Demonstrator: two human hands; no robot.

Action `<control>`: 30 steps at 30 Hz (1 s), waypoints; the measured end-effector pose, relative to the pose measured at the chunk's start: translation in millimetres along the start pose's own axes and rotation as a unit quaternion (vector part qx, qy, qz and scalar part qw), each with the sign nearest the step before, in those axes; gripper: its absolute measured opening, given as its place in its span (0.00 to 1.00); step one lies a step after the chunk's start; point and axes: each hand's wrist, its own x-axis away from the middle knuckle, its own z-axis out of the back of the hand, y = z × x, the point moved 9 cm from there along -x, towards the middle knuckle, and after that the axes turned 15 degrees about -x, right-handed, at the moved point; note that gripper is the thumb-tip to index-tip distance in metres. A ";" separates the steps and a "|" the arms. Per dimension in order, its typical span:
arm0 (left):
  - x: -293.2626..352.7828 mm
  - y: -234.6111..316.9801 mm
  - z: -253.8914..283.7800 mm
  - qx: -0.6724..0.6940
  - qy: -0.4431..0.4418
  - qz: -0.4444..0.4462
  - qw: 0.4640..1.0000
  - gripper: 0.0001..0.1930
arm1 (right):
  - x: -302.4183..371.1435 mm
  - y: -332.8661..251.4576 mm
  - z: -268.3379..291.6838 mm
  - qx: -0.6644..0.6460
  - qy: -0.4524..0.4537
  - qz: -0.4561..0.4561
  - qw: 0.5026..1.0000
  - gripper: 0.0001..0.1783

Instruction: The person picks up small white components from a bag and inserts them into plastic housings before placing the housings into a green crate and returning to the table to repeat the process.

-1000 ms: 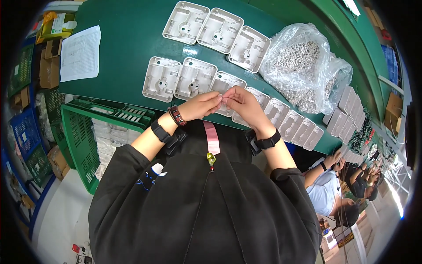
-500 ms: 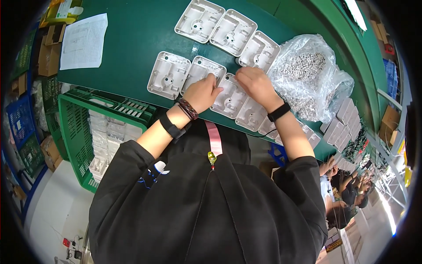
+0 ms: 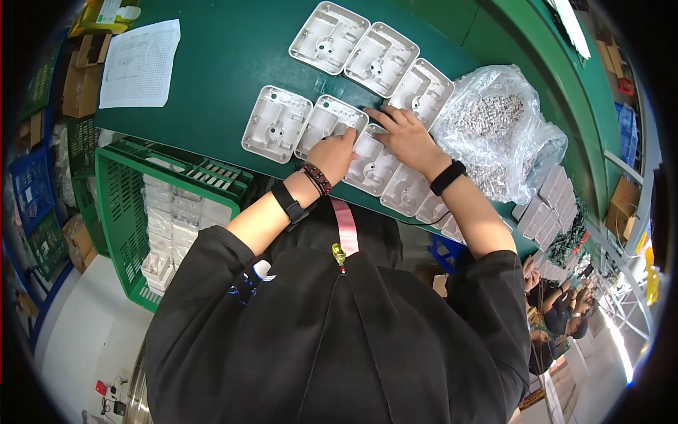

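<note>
White plastic housings, shallow with rounded corners, lie in two rows on the green table. My left hand (image 3: 332,157) is closed, its fingertips down inside the second housing (image 3: 328,113) of the near row. Whether a small part is between those fingers is hidden. My right hand (image 3: 408,140) is open, palm down with fingers spread. Its fingertips are above the third housing (image 3: 369,168) and by the second one's right edge. The leftmost housing (image 3: 275,126) lies untouched beside them. Right of my right hand is a clear plastic bag (image 3: 487,131) full of small metallic-looking pieces.
Three more housings form the far row, including one at the left (image 3: 328,39). A printed sheet (image 3: 140,63) lies on the table (image 3: 219,49). At the near left stands a green crate (image 3: 123,219) of stacked pale parts. Other people (image 3: 565,314) work farther right.
My right hand's fingers have spread from a gathered pose and reach slightly left. My left hand has moved slightly right and down, still at the second housing. The whole view has shifted a little.
</note>
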 end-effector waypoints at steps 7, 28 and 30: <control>3.5 -3.2 30.2 0.049 0.035 0.000 0.998 0.14 | 2.7 6.3 20.7 -0.169 0.120 -0.108 0.972 0.07; 10.0 10.1 28.1 0.549 -0.188 0.026 0.814 0.20 | 18.6 -31.0 30.0 -0.414 0.313 -0.240 0.820 0.10; 6.1 -5.8 28.5 0.467 -0.142 0.027 0.872 0.16 | 23.1 -25.1 25.4 -0.486 0.323 -0.260 0.770 0.10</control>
